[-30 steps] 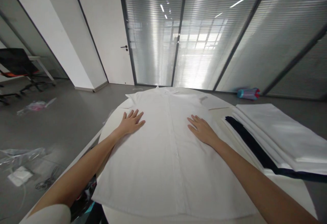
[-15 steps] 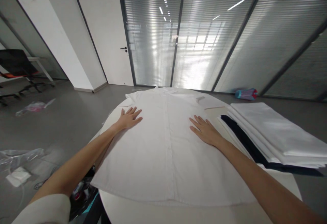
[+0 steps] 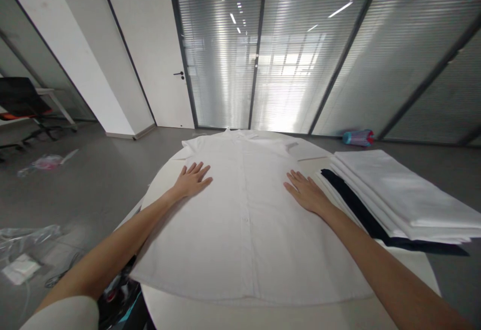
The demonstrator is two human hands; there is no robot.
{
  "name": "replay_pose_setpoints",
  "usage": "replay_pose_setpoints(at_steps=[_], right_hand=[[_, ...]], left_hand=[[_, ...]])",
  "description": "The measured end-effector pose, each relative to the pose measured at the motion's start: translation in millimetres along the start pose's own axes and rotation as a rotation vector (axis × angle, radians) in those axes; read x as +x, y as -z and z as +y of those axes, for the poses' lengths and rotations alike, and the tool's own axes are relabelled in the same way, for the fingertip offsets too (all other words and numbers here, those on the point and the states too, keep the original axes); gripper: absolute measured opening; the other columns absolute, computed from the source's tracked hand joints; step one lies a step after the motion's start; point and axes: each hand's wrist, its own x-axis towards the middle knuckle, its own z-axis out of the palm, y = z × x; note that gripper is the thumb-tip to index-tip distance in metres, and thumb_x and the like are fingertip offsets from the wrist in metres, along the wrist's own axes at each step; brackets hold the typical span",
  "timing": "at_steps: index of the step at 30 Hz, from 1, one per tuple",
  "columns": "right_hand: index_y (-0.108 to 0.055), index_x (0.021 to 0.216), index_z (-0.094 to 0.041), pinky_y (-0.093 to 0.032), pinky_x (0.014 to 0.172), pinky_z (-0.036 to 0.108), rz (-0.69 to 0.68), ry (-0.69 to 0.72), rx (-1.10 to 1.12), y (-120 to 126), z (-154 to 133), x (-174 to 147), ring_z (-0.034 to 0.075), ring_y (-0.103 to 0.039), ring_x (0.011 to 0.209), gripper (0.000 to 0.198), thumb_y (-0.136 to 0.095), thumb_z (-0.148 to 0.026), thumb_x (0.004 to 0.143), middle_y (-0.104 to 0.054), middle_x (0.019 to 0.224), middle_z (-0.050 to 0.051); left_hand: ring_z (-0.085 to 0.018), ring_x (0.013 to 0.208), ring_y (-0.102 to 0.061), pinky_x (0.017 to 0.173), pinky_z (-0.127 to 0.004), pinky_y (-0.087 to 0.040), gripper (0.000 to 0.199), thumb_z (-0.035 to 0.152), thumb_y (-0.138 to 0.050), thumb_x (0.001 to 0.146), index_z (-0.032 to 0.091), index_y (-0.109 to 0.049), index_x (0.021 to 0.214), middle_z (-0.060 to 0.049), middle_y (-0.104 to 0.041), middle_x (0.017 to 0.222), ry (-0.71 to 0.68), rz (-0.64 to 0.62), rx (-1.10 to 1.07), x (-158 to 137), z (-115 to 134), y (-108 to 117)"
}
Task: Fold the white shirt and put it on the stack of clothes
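A white buttoned shirt (image 3: pixel 225 239) lies spread flat, front side up, with its collar at the far end and its hem toward me. My left hand (image 3: pixel 191 180) rests flat on the shirt's left side, fingers spread. On the right side of the shirt, my right hand (image 3: pixel 305 192) also lies flat with its fingers stretched out. Neither hand grips any cloth. The button placket runs down the middle between them. Below the shirt is a round white table (image 3: pixel 195 315).
A stack of folded white cloth (image 3: pixel 398 189), with a dark navy piece (image 3: pixel 353 204) low in it, sits at the table's right. Plastic packaging (image 3: pixel 30 237) lies on the floor at left. Farther back are an office chair (image 3: pixel 22 97) and a blue-and-red striped object (image 3: pixel 357 138).
My left hand has slid slightly down and inward over the shirt. My right hand has shifted a little to the right. The view has turned slightly.
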Motion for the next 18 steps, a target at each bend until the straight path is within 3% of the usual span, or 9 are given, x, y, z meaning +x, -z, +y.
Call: replay_pose_setpoints(at_steps=[10,15,18], right_hand=[[-0.040,0.153,-0.013,-0.024,0.120,0.051,-0.014,0.011,0.010,4.4,-3.4,-3.4,0.030,-0.027,0.149,0.071,-0.020,-0.056,0.100,-0.030,0.161,0.014],[-0.040,0.152,-0.010,-0.019,0.122,0.051,0.101,-0.013,-0.027,9.0,-6.0,-7.4,0.030,-0.023,0.150,0.072,-0.018,-0.055,0.100,-0.031,0.160,0.016],[-0.042,0.151,-0.011,-0.018,0.121,0.053,0.078,-0.034,-0.027,8.7,-4.5,-8.8,0.029,-0.025,0.150,0.071,-0.018,-0.054,0.100,-0.033,0.160,0.015]], left_hand=[[-0.032,0.152,-0.016,0.120,-0.054,-0.014,0.070,0.067,-0.027,0.097,0.031,-0.029,0.157,-0.004,-0.021,0.165,0.029,0.013,0.028,-3.2,-3.5,-3.5],[-0.032,0.152,-0.016,0.121,-0.054,-0.014,0.070,0.066,-0.026,0.097,0.030,-0.029,0.157,-0.004,-0.020,0.165,0.026,0.005,0.034,-3.4,-4.6,-3.8],[-0.032,0.152,-0.017,0.120,-0.055,-0.014,0.069,0.065,-0.027,0.098,0.030,-0.029,0.157,-0.005,-0.022,0.165,0.030,0.014,0.031,-5.4,-2.2,-4.5]])
